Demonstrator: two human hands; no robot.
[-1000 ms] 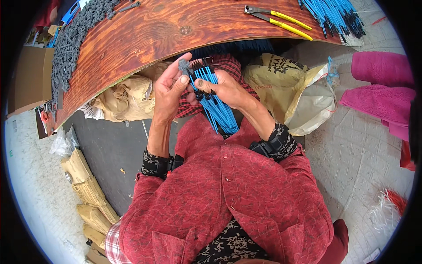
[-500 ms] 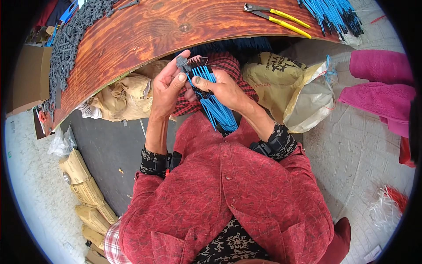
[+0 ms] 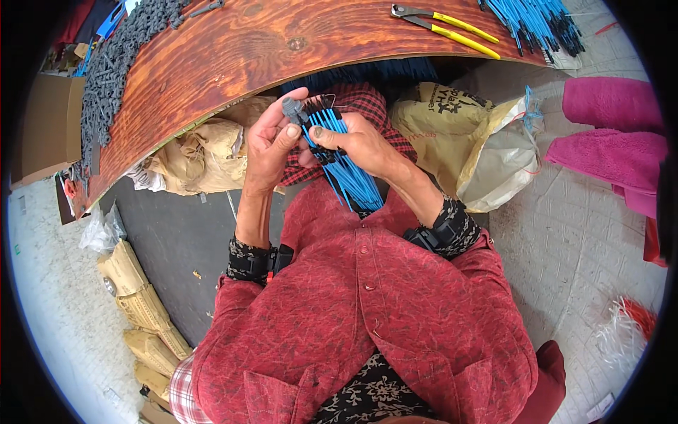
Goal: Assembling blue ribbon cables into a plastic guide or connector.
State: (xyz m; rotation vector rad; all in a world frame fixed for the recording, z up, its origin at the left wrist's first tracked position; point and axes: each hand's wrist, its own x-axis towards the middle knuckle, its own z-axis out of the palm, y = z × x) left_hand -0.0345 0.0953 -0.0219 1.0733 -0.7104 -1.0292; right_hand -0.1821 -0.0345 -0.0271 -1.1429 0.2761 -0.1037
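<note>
Between the thumb and fingers of my left hand [image 3: 264, 152] is a small grey plastic fitting [image 3: 292, 108]. It sits right against the black tips of a bundle of thin blue rods [image 3: 353, 182]. My right hand [image 3: 366, 143] is closed round that bundle near its black-tipped end, thumb lying across the rods. The rods' other ends slant down toward my chest. Whether a rod is inside the fitting I cannot tell, since the tips and fingers crowd together there.
Beyond my hands is a wooden board [image 3: 268, 49], with yellow-handled pincers [image 3: 452, 32], a heap of grey plastic fittings [image 3: 116, 92] and more blue rods [image 3: 533, 25] on it. A woven sack [image 3: 438, 134] stands to the right. Crumpled brown paper [image 3: 205, 155] lies under the board's edge.
The grey fitting has turned slightly in my left fingers, and the left index finger has shifted a little. My right hand keeps its hold on the bundle.
</note>
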